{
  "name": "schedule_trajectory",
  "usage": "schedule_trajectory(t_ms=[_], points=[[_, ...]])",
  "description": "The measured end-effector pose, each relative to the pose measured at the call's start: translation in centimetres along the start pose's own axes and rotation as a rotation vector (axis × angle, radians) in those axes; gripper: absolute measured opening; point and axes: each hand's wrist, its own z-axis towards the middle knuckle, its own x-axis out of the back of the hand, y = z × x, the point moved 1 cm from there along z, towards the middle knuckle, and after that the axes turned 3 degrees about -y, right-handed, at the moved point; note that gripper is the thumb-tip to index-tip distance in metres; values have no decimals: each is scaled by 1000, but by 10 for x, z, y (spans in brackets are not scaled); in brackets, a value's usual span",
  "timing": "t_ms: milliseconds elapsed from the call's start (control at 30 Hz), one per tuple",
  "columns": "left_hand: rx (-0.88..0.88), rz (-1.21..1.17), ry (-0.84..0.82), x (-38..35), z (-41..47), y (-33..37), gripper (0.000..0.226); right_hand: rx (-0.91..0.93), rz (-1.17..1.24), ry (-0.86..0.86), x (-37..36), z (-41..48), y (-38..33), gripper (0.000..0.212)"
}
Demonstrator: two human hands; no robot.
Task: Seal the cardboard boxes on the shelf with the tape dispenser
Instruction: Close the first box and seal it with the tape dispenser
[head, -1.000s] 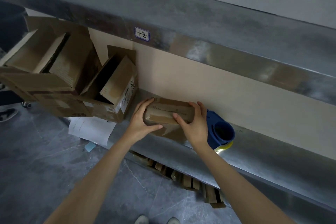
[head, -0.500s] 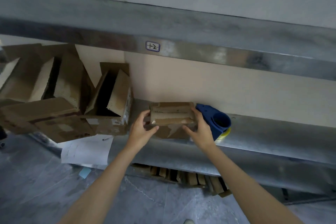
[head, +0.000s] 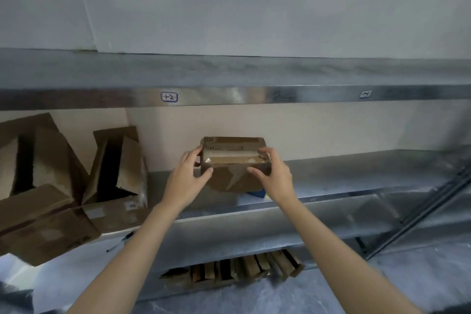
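Note:
A small brown cardboard box (head: 233, 160) with clear tape across its top is held up above the metal shelf (head: 344, 173). My left hand (head: 187, 178) grips its left end and my right hand (head: 274, 173) grips its right end, thumbs on the near face. Only a blue corner of the tape dispenser (head: 257, 194) shows under the box. Two open cardboard boxes stand at the left: a tall one (head: 119, 168) and a larger one (head: 38, 160), both with flaps up.
An upper shelf edge (head: 229, 94) with a label "12" (head: 169, 96) runs above. Flattened cardboard pieces (head: 234, 270) lie on the floor under the shelf. Dark diagonal bars (head: 428, 209) cross at the right. White paper (head: 20, 275) lies below the left boxes.
Both hands have lifted the small box off the shelf and it now covers most of the blue dispenser. The camera has tilted upward and moved back.

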Motion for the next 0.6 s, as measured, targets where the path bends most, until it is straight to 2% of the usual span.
schedule_trajectory(t_ms=[133,233,433,600], points=[[-138,73,-68,-18,18,37,61,-54,-14,84,48,-5,16,48],[-241,219,-109,-38,33,64,63,-89,-13,153,84,-10,35,48],[-344,426,-174,-89,55,113,64,-166,-48,305,154,-19,81,48],[-369,462,-234,-144,68,149,83,-208,-42,360,212,-21,127,47]])
